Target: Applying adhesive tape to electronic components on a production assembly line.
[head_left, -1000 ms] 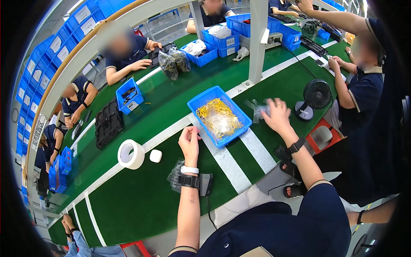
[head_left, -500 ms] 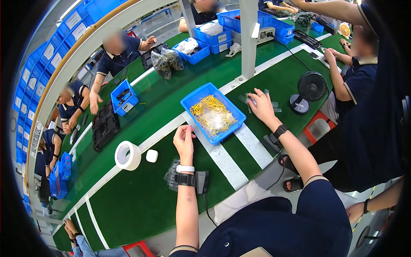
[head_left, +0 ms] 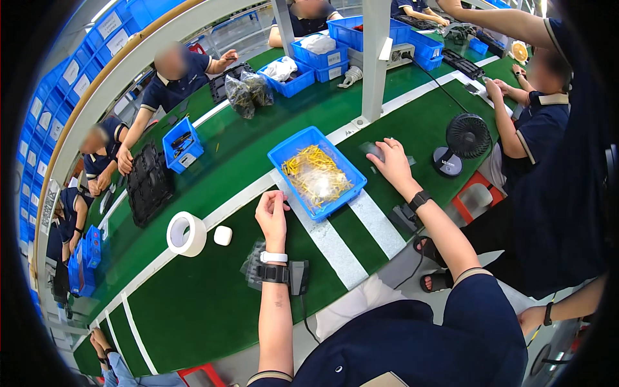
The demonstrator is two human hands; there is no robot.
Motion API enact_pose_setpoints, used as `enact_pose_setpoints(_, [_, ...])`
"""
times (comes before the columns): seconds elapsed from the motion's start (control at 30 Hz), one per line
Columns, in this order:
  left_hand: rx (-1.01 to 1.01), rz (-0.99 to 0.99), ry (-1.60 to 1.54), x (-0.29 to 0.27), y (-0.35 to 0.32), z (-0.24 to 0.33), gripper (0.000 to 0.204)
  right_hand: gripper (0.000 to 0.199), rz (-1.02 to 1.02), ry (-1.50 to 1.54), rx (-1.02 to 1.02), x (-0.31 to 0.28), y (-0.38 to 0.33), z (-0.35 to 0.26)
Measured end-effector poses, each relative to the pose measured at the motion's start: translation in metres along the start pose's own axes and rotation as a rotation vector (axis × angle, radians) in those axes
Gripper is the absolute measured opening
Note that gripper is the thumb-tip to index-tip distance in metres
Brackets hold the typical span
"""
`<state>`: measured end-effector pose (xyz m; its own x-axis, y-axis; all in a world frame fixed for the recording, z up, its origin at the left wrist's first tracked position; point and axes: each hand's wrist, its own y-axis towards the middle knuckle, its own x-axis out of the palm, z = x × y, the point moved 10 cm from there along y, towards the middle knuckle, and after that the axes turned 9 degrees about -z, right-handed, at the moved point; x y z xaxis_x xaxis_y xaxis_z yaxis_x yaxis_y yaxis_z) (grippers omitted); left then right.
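Observation:
A blue bin [head_left: 284, 173] in front of me holds many thin yellow sticks [head_left: 309, 161] and a clear plastic bag [head_left: 327, 186] with more of them. Just left of its near corner is my left hand [head_left: 273, 209], fingertips pinched together. Whatever they hold is too small to make out. My right hand [head_left: 393, 164] is right of the bin, low over the green table, with thumb and fingers closed on a small clear plastic bag [head_left: 370, 149]. Another clear piece [head_left: 411, 160] lies by that hand.
A white tape roll [head_left: 187, 233] and white case [head_left: 223, 235] lie to the left. More clear bags [head_left: 253, 261] lie beside my left wrist. A black fan [head_left: 467, 137] stands right; a metal post [head_left: 375, 71] rises behind the bin. Co-workers sit around the table.
My right hand has gathered a clear bag from the spread pieces at its fingertips. My left hand stays pinched beside the bin. The co-worker at left has lowered a hand to the black tray.

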<state>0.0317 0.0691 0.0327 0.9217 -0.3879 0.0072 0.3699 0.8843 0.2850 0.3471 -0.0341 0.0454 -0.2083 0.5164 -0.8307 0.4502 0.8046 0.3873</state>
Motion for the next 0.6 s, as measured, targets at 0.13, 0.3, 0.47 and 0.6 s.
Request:
enact_pose_setpoints(0.13, [-0.011, 0.018, -0.010, -0.002, -0.002, 0.002, 0.011, 0.028, 0.059, 0.014, -0.133, -0.012, 0.004, -0.008])
enact_pose_setpoints(0.3, [-0.003, 0.083, -0.022, -0.008, -0.004, 0.004, 0.011, 0.018, 0.041, -0.025, -0.153, -0.013, 0.014, -0.007])
enact_pose_setpoints(0.47, [-0.037, 0.113, -0.024, -0.013, -0.003, -0.002, 0.014, 0.013, 0.070, -0.105, -0.155, -0.010, 0.024, -0.003])
enact_pose_setpoints(0.6, [0.026, 0.128, -0.043, -0.014, -0.001, 0.002, 0.011, 0.008, 0.057, -0.111, -0.009, -0.012, 0.027, 0.009])
